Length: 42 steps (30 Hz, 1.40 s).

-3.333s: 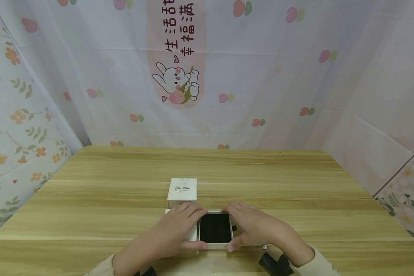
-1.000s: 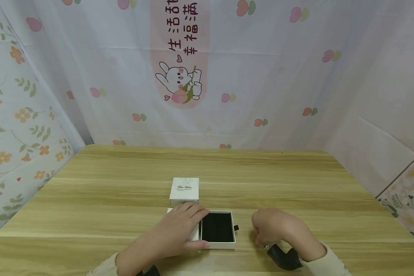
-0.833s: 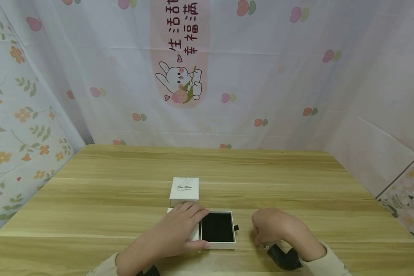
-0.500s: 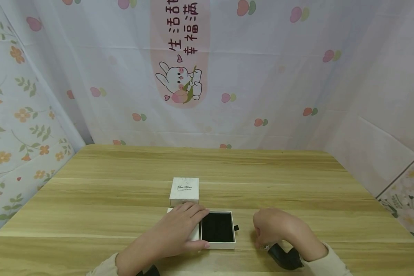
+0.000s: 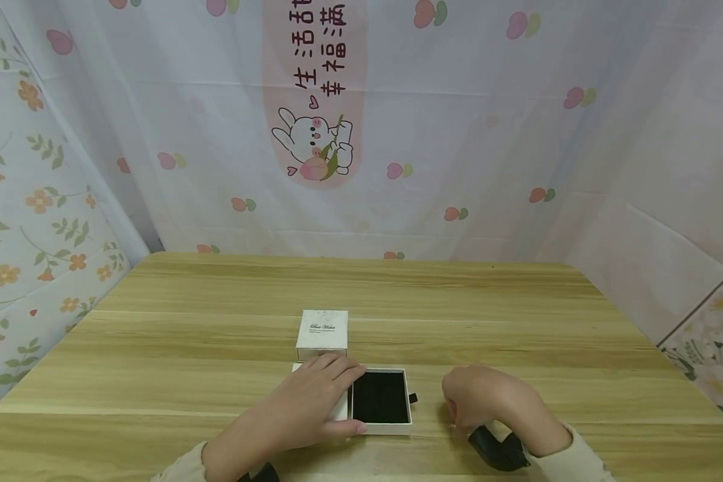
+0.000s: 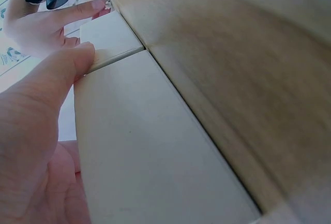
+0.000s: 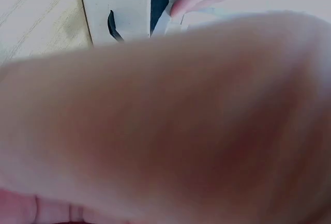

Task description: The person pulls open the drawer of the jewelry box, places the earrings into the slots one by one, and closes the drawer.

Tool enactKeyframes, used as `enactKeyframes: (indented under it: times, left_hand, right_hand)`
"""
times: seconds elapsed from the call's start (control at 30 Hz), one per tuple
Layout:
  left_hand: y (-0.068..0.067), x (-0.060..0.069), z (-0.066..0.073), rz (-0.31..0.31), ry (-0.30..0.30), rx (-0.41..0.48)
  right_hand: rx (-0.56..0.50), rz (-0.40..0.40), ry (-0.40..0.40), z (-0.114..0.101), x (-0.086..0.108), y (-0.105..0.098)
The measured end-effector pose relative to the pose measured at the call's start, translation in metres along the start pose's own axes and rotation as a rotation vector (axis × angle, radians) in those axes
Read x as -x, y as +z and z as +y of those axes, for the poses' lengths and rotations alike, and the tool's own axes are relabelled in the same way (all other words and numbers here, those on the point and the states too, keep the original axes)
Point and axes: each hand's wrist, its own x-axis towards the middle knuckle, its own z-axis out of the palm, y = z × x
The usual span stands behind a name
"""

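Observation:
My left hand (image 5: 304, 408) grips a white box, thumb on its near side and fingers across the far side. The box's sleeve (image 6: 139, 146) lies mostly under that hand. Its drawer (image 5: 387, 429) is slid out to the right, showing a black pad (image 5: 381, 397) and a black pull tab (image 5: 413, 397). Further right, my right hand (image 5: 482, 398) is bent down at the table, with curled fingers. In the left wrist view, its thumb and finger pinch a tiny silvery piece (image 6: 108, 3); its shape is unclear. In the right wrist view the hand hides that piece.
A second white box (image 5: 323, 330) with dark lettering stands closed just behind the left hand, on the wooden table (image 5: 488, 301). Patterned cloth (image 5: 458, 134) hangs beyond the table's back edge and at both sides.
My right hand has left the drawer and moved right to the silvery piece, which it now pinches. The piece has shifted slightly left, under the fingers. My left hand stays on the box.

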Motion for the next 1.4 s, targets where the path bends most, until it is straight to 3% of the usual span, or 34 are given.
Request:
enactKeyframes:
  times: [0.23,0.63,1.03,1.4]
  left_hand:
    - [0.0,0.0,0.0,0.005,0.009,-0.006]
    - [0.0,0.001,0.0,-0.001,0.007,-0.004]
    - [0.001,0.001,-0.001,0.002,0.008,-0.014]
    - [0.001,0.0,-0.001,0.005,0.007,-0.017]
  right_hand:
    - [-0.024,0.006,0.007,0.001,0.0,0.0]
    - [-0.015,0.175,-0.228,0.006,0.0,-0.005]
    - [-0.035,0.25,-0.299,0.007,-0.002,-0.01]
    - [0.086,0.541,-0.444,-0.007,-0.01,-0.011]
